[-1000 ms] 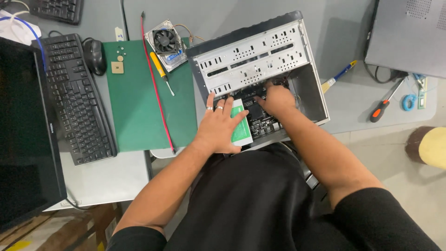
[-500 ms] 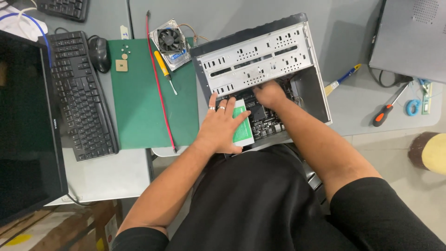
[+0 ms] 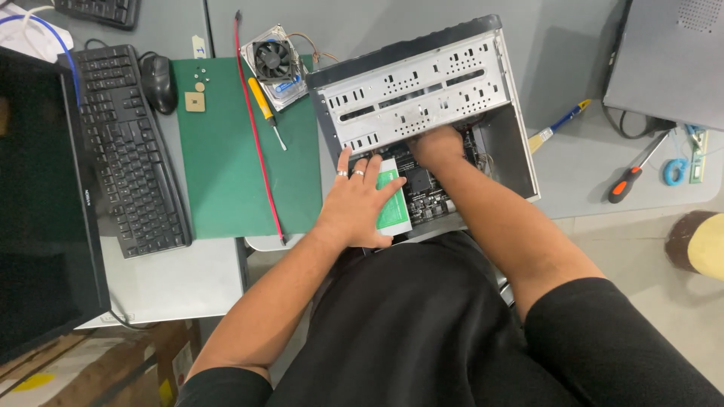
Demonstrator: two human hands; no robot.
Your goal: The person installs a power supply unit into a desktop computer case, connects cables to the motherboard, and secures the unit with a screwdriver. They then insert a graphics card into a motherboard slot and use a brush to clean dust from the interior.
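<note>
- Grey desks fill the scene, with an open computer case (image 3: 422,113) lying on its side at the near edge of the middle one, just right of a green mat (image 3: 226,151).
- Inside the case, the right hand (image 3: 436,147) is pushed in under the metal drive cage (image 3: 411,90); its fingers are hidden, so I cannot tell whether they grip anything.
- Pressed flat with fingers spread, the left hand (image 3: 360,200) grips nothing and rests on a green-and-white part (image 3: 392,202) at the case's near left corner, beside the dark circuit board (image 3: 422,188).
- Risk, as I judge it: working blind under the cage, the right hand could snag the thin wires at the case's right wall or scrape on a sharp sheet-metal edge.
- Leaning hard with the left palm could flex the part beneath it or tip the case off the near edge.
- Farther out, a yellow screwdriver (image 3: 265,111) and a cooling fan (image 3: 273,59) lie on the mat's far side, where a swinging elbow could knock them.
</note>
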